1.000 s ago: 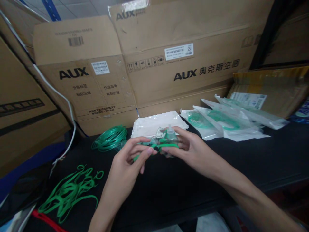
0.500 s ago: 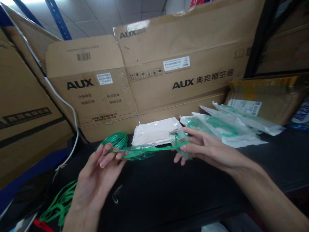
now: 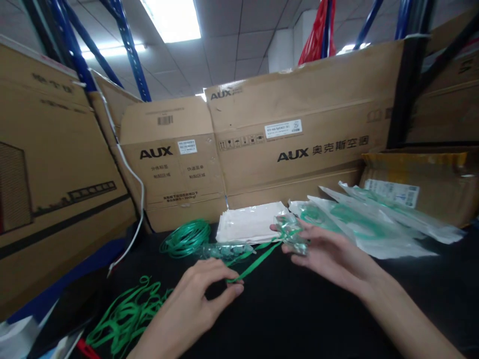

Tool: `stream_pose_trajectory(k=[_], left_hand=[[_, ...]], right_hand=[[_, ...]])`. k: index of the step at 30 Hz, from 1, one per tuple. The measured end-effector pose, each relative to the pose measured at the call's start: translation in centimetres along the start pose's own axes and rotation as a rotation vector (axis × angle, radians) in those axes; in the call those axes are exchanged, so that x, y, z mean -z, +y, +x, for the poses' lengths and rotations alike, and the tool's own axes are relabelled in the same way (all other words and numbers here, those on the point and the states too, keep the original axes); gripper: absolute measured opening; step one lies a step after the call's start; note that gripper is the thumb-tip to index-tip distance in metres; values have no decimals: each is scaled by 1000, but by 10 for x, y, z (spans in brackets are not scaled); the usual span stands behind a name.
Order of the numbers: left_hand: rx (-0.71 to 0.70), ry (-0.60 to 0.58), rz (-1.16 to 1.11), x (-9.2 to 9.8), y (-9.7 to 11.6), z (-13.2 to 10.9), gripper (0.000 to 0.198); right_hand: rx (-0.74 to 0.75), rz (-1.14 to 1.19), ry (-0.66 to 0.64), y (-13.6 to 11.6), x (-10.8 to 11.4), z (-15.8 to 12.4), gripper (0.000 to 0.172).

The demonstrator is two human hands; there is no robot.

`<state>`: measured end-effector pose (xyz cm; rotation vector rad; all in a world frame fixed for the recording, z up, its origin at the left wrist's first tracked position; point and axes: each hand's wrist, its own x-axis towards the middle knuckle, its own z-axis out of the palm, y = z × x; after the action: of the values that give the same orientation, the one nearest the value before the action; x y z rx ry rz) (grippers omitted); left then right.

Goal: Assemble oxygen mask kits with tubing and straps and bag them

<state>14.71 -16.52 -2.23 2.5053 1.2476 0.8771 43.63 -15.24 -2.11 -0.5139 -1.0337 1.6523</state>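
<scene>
My right hand [image 3: 325, 249] grips a clear plastic breathing mask [image 3: 291, 233] between thumb and fingers, above the black table. A flat green elastic strap [image 3: 258, 262] runs from the mask to my left hand [image 3: 202, 294], whose thumb and fingertips pinch its looped end. The strap is drawn out between the two hands. Behind my left hand lies a clear, lumpy plastic piece [image 3: 228, 249], partly hidden. Next to it is a coil of green tubing [image 3: 187, 238]. A heap of loose green straps [image 3: 130, 314] lies left of my left forearm.
A stack of white packets [image 3: 250, 222] lies at the back of the black table [image 3: 299, 319]. Several clear-fronted pouches with green tubing [image 3: 355, 224] lie to the right, before an open carton [image 3: 437, 184]. Large cardboard [image 3: 299, 114] stands behind. A white cable [image 3: 140, 194] hangs at left.
My left hand has turned palm-down and come lower and rightward, now pinching the strap's loop. The clear lumpy piece appears behind it. My right hand still holds the mask; the view has tilted up.
</scene>
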Motion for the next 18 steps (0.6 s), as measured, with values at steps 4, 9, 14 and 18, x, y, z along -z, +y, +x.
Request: stream_pose_trajectory(k=[4,9,14,18], left_hand=[[14,-67,-49,-13,9,-3,15],[46,-173,-96,-14,19,-1,12],[95,-136,-147,9,5,-1,24],[278,54,60,44,-42,17,33]], right_hand=[[-65,26,-57,18,-12,4,28],[-2,-202,-48,34,-22,9,28],[198,-719,256,9,3,6,43],[169,-1064,217,-8,28,4,40]])
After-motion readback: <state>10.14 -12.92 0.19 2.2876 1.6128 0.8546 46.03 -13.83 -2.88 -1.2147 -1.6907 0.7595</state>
